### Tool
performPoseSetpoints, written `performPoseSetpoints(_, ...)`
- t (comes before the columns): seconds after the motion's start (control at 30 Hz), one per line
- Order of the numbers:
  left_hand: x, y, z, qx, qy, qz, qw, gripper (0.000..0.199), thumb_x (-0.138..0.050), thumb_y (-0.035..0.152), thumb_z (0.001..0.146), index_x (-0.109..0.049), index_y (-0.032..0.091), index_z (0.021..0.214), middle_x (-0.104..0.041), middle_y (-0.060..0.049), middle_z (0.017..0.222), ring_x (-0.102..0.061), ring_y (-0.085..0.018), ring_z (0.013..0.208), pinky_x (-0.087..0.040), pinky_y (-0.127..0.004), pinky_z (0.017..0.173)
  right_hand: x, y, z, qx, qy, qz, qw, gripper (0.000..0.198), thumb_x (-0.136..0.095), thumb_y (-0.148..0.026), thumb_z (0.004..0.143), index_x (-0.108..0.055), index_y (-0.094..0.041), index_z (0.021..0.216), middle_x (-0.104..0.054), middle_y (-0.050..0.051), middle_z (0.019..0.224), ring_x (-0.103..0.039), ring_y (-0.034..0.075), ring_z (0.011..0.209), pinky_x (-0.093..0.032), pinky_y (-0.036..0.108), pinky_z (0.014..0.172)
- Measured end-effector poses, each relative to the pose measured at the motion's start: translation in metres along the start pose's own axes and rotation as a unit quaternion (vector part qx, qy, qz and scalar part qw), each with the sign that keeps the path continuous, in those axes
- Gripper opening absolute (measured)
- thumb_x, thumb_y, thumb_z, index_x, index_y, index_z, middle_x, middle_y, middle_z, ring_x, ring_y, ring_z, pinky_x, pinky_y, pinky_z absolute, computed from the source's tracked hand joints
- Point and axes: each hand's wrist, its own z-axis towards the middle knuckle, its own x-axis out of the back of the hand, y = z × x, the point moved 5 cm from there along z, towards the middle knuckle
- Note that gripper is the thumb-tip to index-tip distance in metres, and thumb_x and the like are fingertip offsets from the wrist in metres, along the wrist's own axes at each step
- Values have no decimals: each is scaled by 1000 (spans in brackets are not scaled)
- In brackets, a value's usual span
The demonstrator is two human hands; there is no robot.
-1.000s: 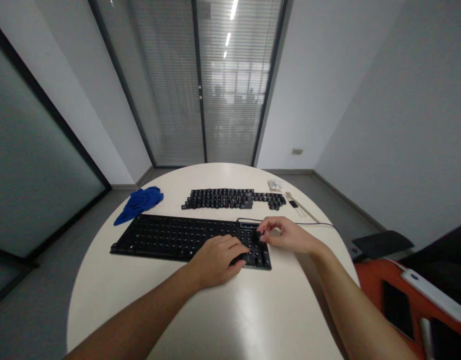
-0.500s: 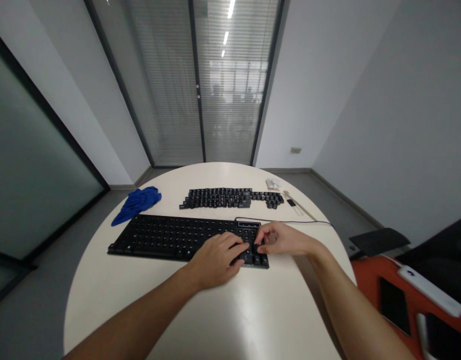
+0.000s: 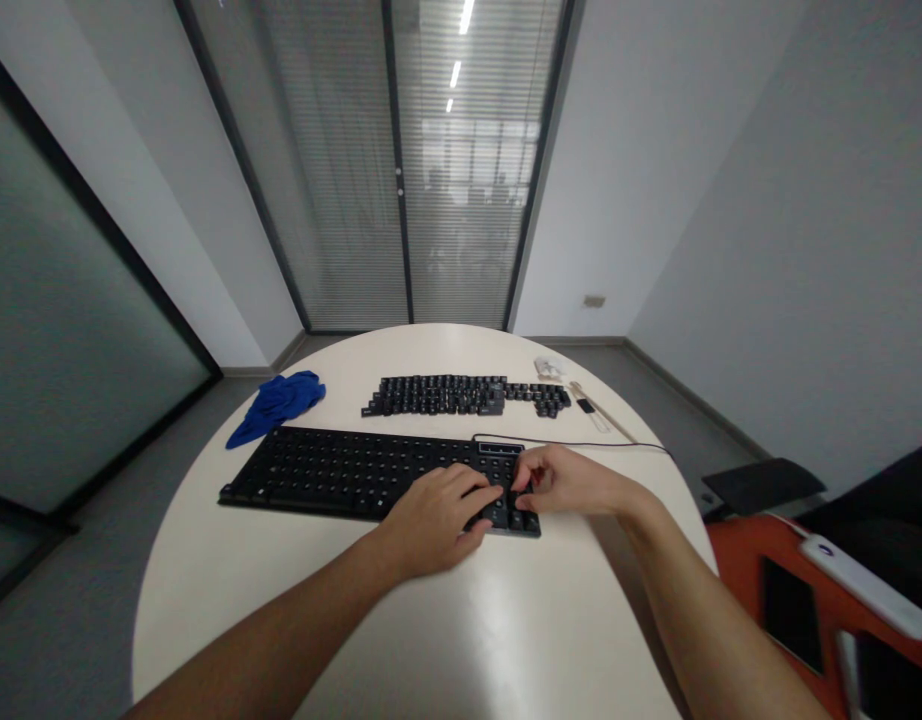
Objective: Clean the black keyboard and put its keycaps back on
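Observation:
A black keyboard [image 3: 318,470] lies across the table, with most of its key positions bare and a few keycaps at its right end. My left hand [image 3: 440,518] rests over the right part of it, fingers apart and slightly bent, holding nothing. At the number pad, my right hand [image 3: 562,482] is closed in a pinch, thumb and fingertips together on a small black keycap [image 3: 524,489] that they partly hide. Behind the keyboard, many loose black keycaps [image 3: 438,396] are laid out in rows like a key layout.
A blue cloth [image 3: 281,402] lies crumpled at the left. Toward the back right are a small clear bag [image 3: 549,369], a wire tool [image 3: 587,406] and a thin stick [image 3: 609,418]. The keyboard's cable [image 3: 581,443] runs off the right edge. Phones [image 3: 792,612] lie on an orange chair [image 3: 738,545].
Both hands stay at the keyboard's right end, nearly still. The whole view has shifted very slightly.

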Motion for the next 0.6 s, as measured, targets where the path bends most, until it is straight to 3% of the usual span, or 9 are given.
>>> performPoseSetpoints(0.37,3,8,2,-2,-27,11,1000,55,-64,34,89,-51,26,141,-60,-9,121,-55,-27,109,-47,-43,92,-1,-3,1,6,2,-40,999,17,-69,-23,67,-70,-16,82,-68,0,75,-55,13,64,-40,23,55)
performPoseSetpoints(0.6,3,10,3,0,-36,14,999,50,-65,37,89,-55,27,136,-59,-9,121,-54,-27,110,-46,-43,93,0,-1,1,22,-4,-36,999,20,-73,-32,71,-74,-16,84,-70,1,75,-54,13,64,-39,23,55)
